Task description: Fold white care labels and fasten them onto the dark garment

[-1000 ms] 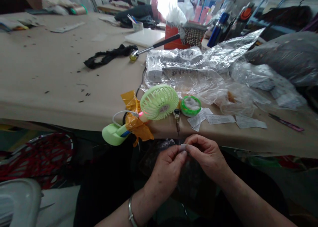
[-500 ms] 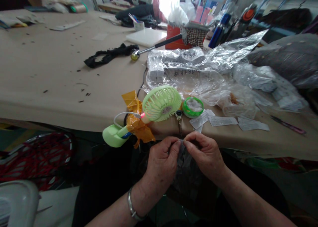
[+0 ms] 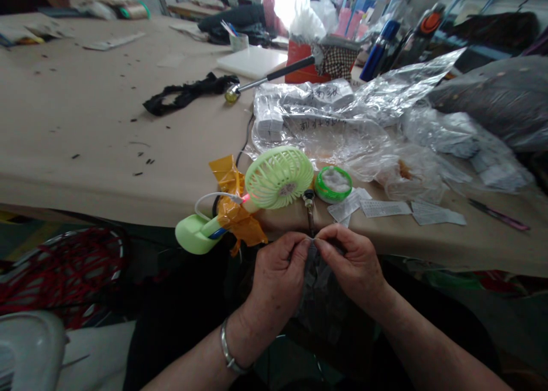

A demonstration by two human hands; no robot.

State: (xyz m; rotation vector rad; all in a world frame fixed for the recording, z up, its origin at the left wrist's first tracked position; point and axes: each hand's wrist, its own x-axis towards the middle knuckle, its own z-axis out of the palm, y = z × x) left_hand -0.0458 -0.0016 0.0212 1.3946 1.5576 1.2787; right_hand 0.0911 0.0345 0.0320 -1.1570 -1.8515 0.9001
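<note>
My left hand (image 3: 280, 268) and my right hand (image 3: 351, 261) meet just below the table edge, thumbs and forefingers pinched tip to tip. A tiny pale piece shows between the fingertips, too small to name. Right above them a thin metal rod with a dark knob (image 3: 308, 200) points down from the table edge. Greyish, see-through material (image 3: 322, 294) hangs beneath the hands, its kind unclear. Close by stand a light green fan (image 3: 279, 177), fixed with orange tape (image 3: 240, 217), and a small green tub (image 3: 333, 184) holding white fluffy stuff.
Printed paper strips (image 3: 385, 208) and a slim pink-and-black tool (image 3: 499, 214) lie along the right edge. Clear plastic bags (image 3: 334, 131) cover the table behind. A black-handled hammer (image 3: 269, 78) and black cloth (image 3: 188, 94) lie farther back. A red-strapped basket (image 3: 64, 274) stands lower left.
Both hands stay pinched together, their fingertips slightly higher and nearer the rod's tip. Less of the pale piece shows between them. Everything on the table looks the same.
</note>
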